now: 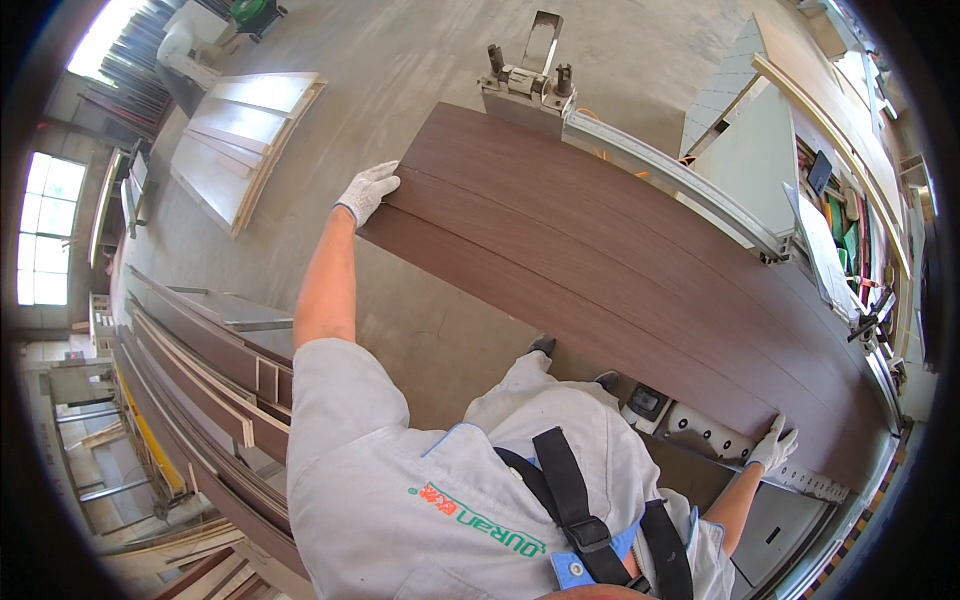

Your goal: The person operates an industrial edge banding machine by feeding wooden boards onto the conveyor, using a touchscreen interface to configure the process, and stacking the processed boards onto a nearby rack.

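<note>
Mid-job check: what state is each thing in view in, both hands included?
Left hand: gloved, at the panel's left end; grip partly hidden.
Right hand: gloved, fingers spread, on the near edge.
Brown panel: lying flat, lined lengthwise.
Metal rail: running along the panel's far side.
Pale boards: stacked.

The brown panel (620, 270) partly hides the machine (695, 421).
</note>
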